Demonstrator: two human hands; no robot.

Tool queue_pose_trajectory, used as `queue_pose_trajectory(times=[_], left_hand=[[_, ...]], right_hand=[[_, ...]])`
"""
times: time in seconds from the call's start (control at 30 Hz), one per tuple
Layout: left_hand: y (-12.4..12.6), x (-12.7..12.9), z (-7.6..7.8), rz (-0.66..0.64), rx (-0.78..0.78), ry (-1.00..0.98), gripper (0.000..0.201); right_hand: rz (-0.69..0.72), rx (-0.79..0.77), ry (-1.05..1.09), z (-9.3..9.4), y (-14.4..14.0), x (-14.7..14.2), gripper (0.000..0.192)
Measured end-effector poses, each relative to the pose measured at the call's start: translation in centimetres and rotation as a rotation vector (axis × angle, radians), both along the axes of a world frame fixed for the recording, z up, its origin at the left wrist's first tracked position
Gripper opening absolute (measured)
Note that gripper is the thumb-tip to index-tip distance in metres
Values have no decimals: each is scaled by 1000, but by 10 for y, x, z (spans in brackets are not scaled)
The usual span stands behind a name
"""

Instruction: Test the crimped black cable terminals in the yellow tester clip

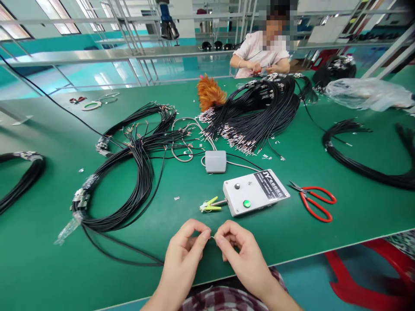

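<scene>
Green matting covers the wide tabletop (pixel 324 181), where big coils of thin black wire (pixel 129 185) lie to the left and a denser heap of black wires with metal ends (pixel 259 116) lies further back, in front of a co-worker in a pale shirt (pixel 262 54). Nearer sits a white box tester with a green button (pixel 254 192), a grey pedal (pixel 215 161) behind it and red-handled scissors (pixel 316 201) to its right. At the near edge, the left hand (pixel 183 255) and right hand (pixel 241 252) meet, each grip pinched together on a tiny wire end (pixel 212 237) between the fingertips.
</scene>
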State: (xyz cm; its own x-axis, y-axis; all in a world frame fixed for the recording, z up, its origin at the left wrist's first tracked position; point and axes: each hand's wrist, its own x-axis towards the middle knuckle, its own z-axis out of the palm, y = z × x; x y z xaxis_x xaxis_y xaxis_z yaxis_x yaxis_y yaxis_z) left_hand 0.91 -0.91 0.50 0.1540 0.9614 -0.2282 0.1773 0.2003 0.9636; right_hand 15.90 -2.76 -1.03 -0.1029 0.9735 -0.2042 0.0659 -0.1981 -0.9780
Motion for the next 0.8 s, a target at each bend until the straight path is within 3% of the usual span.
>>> queue_pose_trajectory(times=[0.1, 0.33, 0.43, 0.53, 0.63, 0.73, 0.8], left_hand=[[0, -4, -4, -72, 227, 166, 22], [8, -12, -15, -110, 184, 160, 23], [11, -17, -12, -218, 344, 218, 25], [16, -25, -11, -273, 497, 270, 25], [24, -34, -14, -168, 443, 266, 22], [31, -36, -15, -64, 304, 221, 21], [34, -34, -14, -22, 236, 174, 22]], right_hand=[[49, 130, -200, -2, 2, 6, 26], [134, 486, -722, -2, 7, 9, 18], [252, 706, -931, 4, 12, 9, 19], [323, 825, -1029, 12, 23, 12, 21], [259, 834, -1093, 22, 41, 16, 4], [259, 798, -1206, 28, 64, 15, 27], [333, 741, -1279, 29, 77, 12, 19]])
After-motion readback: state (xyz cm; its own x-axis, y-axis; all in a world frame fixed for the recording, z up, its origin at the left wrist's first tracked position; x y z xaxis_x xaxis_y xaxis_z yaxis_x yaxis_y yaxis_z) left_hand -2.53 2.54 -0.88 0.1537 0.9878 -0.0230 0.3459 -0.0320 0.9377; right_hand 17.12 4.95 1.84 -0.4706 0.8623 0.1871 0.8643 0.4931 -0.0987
